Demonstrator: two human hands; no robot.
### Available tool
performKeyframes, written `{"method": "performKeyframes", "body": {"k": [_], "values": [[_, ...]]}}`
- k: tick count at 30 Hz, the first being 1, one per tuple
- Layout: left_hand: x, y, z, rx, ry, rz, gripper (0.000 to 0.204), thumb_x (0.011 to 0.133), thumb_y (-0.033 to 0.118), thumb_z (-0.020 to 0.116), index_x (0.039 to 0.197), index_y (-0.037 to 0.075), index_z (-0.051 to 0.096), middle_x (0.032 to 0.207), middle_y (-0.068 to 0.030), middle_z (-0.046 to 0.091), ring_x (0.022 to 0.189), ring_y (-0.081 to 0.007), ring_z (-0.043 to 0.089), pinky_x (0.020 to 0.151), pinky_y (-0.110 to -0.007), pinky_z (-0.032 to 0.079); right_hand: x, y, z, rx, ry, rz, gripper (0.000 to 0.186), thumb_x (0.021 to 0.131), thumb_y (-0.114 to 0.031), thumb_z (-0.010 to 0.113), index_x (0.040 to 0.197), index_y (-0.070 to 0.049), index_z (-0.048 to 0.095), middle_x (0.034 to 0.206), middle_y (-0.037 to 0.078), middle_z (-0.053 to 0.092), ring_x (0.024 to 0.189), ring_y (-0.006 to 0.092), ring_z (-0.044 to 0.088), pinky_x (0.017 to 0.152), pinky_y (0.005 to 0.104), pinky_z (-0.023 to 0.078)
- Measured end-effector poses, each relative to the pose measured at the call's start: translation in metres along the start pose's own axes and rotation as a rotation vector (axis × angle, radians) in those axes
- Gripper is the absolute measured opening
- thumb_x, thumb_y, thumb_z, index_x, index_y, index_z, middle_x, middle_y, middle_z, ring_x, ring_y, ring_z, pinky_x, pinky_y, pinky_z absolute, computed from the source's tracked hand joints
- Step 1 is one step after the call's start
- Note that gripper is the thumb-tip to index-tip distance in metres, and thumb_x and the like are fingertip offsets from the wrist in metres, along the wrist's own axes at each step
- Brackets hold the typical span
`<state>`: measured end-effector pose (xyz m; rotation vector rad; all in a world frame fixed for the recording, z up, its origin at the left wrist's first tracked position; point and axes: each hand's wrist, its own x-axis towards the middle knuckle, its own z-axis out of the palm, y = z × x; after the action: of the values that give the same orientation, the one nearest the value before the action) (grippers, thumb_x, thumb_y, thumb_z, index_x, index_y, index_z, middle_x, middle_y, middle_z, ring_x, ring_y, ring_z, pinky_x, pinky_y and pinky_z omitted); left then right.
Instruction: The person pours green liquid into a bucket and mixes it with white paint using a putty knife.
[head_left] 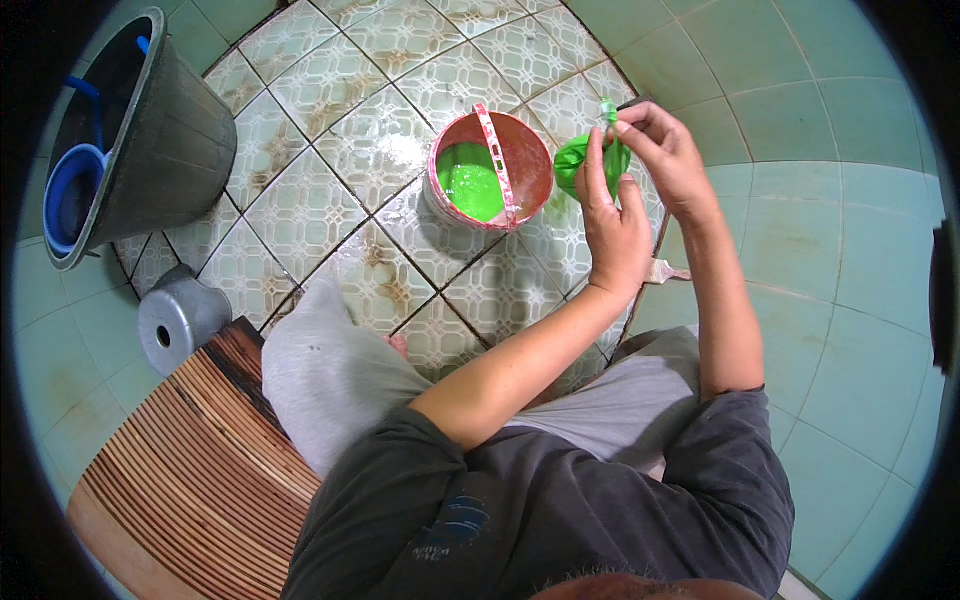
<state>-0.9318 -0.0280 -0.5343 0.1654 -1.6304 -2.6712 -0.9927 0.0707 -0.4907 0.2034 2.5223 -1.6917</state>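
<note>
"What does your right grip (680, 172) have?"
"It's pinched on the top of a green bag (570, 168). My left grip (614, 232) touches the bag; I can't tell whether it's closed."
"Where's the bag?"
"Above the tiled floor (345, 150), right of the reddish bucket (530, 160)."

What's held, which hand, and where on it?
Green bag: the right hand pinches it near its gathered top. The left hand's fingers overlap its body; can't tell if they grip.
</note>
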Motion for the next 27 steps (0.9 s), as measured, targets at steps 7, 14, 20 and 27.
{"method": "performKeyframes", "body": {"k": [7,14,20,27], "values": [[-0.005,0.004,0.010,-0.062,-0.067,0.141,0.056,0.099,0.008,0.051,0.149,-0.006,0.031,0.144,-0.0277,0.044,0.136,-0.0403,0.045,0.115,-0.044,0.034,-0.006,-0.008,-0.060,0.034,0.087,-0.139,0.021,0.098,-0.016,0.066,0.112,0.000,0.064,0.102,0.007,0.070,0.098,0.0129,0.062,0.091,0.0285,0.047],[-0.002,0.031,0.003,0.064,-0.090,0.209,0.050,0.098,0.008,0.053,0.145,-0.004,0.039,0.136,-0.0257,0.053,0.130,-0.0393,0.052,0.111,-0.044,0.039,0.005,0.007,-0.113,0.255,0.192,-0.193,0.024,0.100,-0.015,0.063,0.118,0.002,0.062,0.110,0.007,0.068,0.105,0.0142,0.062,0.095,0.0289,0.047],[-0.006,0.032,0.001,-0.087,-0.184,0.121,0.032,0.102,0.009,0.051,0.133,-0.001,0.051,0.117,-0.0147,0.063,0.111,-0.0234,0.061,0.100,-0.035,0.047,0.028,0.035,-0.147,0.267,0.514,-0.126,0.036,0.099,-0.017,0.066,0.127,0.006,0.060,0.112,0.008,0.067,0.103,0.0142,0.061,0.091,0.0270,0.047],[-0.014,0.041,0.000,-0.172,-0.338,-0.102,0.022,0.106,0.009,0.050,0.122,-0.002,0.057,0.104,-0.0098,0.066,0.098,-0.0148,0.064,0.091,-0.030,0.052,0.055,0.072,-0.175,0.229,0.738,-0.196,0.040,0.097,-0.016,0.069,0.125,0.009,0.058,0.111,0.011,0.069,0.101,0.0166,0.064,0.092,0.0277,0.049]]}}
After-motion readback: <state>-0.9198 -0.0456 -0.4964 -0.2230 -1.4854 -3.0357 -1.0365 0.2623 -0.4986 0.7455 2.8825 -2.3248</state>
